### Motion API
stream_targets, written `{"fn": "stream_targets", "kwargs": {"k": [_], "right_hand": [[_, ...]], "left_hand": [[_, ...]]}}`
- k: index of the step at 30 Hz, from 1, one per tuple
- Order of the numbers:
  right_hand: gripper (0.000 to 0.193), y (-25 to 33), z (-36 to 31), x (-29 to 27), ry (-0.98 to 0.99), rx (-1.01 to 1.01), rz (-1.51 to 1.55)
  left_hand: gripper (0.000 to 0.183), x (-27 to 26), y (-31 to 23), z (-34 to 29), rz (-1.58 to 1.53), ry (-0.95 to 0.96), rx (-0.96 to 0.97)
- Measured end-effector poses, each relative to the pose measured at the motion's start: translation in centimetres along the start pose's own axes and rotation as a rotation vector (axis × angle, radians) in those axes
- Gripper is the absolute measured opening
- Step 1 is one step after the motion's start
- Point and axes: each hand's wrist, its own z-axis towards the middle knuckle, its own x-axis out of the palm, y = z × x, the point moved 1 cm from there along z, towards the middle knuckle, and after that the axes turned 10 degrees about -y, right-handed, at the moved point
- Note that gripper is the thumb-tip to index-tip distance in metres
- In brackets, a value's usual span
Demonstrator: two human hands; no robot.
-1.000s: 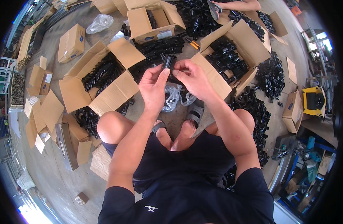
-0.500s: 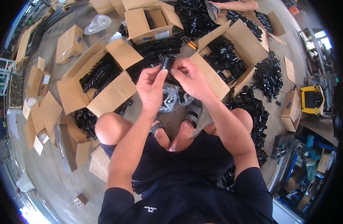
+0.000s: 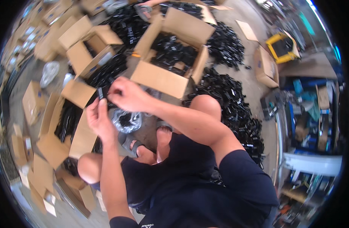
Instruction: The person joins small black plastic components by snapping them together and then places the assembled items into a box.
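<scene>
My left hand [image 3: 101, 119] is closed in a pinch on a small black tube-like part [image 3: 101, 93], held up in front of my knees. My right hand [image 3: 129, 95] is beside it, fingers curled and thumb and forefinger together close to the part; blur hides whether they grip anything. Below the hands lies a clear plastic bag [image 3: 127, 121] by my sandalled feet. To the left, partly behind my left hand, stands an open cardboard box [image 3: 83, 133] with black parts inside. Ahead and right is another open carton [image 3: 159, 79], holding many black pieces.
Black parts lie in a large heap [image 3: 235, 102] along the right and in another pile [image 3: 125, 28] ahead. A smaller open box [image 3: 79, 59] stands at the far left. Closed cartons, a yellow-framed item [image 3: 282, 47] and a shelf lie farther out. Another person's foot [image 3: 144, 12] shows at the top.
The view has swung right, so the boxes and my hands appear farther left. My left hand keeps its pinch on the black part; my right fingers remain curled beside it.
</scene>
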Motion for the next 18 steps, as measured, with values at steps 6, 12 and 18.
{"fn": "stream_targets", "kwargs": {"k": [6, 12, 18], "right_hand": [[0.017, 0.3, -0.5, -0.3, 0.016, 0.074, 0.071], [0.026, 1.9, -1.1, -1.2, 0.115, 0.264, 0.256], [0.021, 0.8, -0.4, -4.2, 0.135, 0.072, -0.111]], "left_hand": [[0.014, 0.1, -0.3, -0.2, -0.018, 0.063, -0.016], [0.02, 0.1, -0.8, -0.3, 0.006, 0.089, 0.013], [0.033, 1.2, 0.5, -0.4, 0.059, 0.186, -0.16]]}}
